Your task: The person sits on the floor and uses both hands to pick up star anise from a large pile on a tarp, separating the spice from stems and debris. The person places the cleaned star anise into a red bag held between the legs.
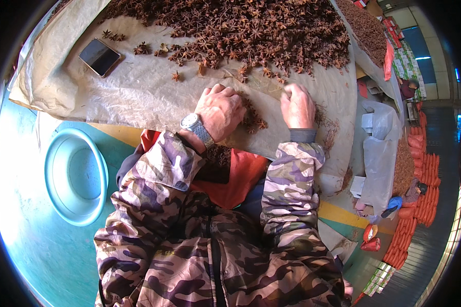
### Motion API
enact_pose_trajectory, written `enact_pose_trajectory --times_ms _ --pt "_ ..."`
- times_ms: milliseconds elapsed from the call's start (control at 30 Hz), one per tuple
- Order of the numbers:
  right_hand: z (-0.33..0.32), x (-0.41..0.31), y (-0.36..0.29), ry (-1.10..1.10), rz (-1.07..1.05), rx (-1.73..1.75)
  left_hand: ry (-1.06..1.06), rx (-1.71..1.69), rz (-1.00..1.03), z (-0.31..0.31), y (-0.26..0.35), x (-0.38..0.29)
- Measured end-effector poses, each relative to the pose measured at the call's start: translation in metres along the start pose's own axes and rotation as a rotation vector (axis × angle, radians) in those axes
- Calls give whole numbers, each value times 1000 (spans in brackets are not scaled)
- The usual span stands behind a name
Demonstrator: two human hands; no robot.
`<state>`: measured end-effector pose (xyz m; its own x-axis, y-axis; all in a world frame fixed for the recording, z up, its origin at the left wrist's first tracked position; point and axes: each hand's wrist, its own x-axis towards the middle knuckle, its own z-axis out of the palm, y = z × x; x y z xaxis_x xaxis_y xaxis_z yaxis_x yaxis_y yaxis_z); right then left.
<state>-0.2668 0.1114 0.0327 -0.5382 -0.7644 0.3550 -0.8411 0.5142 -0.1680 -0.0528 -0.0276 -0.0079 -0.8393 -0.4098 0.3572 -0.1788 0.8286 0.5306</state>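
A large heap of star anise [253, 34] covers the far part of a sheet-covered work surface [138, 96]. My left hand [221, 111], with a wristwatch [192, 124] on its wrist, rests palm down against a small group of star anise [251, 117] near the sheet's front edge. Its fingertips are hidden, so what they hold cannot be told. My right hand [297, 105] is raised to the right of that group, fingers curled in; whether something is between them is unclear. Thin stems [328, 132] lie right of it. Below the left wrist, more star anise [217, 155] shows in a dark container over red cloth.
A smartphone [100, 56] lies at the sheet's left, near a few loose star anise [142, 48]. A light-blue basin [77, 176] stands on the floor at left. Far right are stacked red sacks [428, 192], cartons [380, 276] and two other people [409, 88].
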Motion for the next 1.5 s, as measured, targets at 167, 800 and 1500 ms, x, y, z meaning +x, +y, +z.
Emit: enact_pose_trajectory --times_ms 167,800,1500 --pt "49 22 -51 68 -207 452 112 -39 -88 -7 -5 1" --pt "24 -15 -67 -312 -175 257 73 -30 -75 8 -10 8" --pt "16 -31 -77 -243 -221 95 74 9 25 14 -6 9"
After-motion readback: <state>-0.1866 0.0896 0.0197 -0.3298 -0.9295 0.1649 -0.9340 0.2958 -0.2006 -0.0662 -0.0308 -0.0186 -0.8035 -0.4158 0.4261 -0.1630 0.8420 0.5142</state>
